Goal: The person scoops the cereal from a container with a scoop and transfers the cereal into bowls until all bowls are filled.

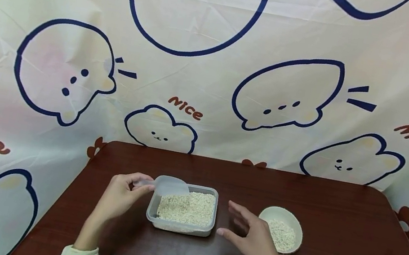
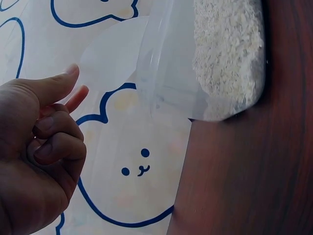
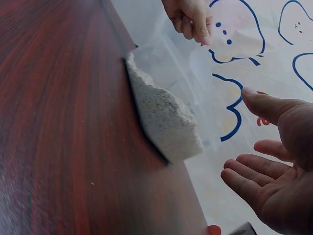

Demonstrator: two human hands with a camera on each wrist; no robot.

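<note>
My left hand (image 1: 115, 200) pinches the handle of a translucent white scoop (image 1: 172, 186) between thumb and fingers. The scoop's bowl is over the back left of a clear rectangular plastic container (image 1: 182, 229). Pale, rice-like grain (image 1: 194, 208) fills much of the container, heaped unevenly in the right wrist view. My right hand (image 1: 255, 243) is held apart from the container's right side, fingers extended and thumb spread, with nothing in it; its palm shows in the right wrist view. Whether the scoop contains grain is not clear.
A white round bowl (image 1: 273, 211) with similar pale grain (image 1: 281, 236) stands right of the container, partly behind my right hand. Both stand on a dark reddish-brown wooden table (image 1: 352, 244). Behind the table hangs a cartoon-printed cloth (image 1: 218, 93).
</note>
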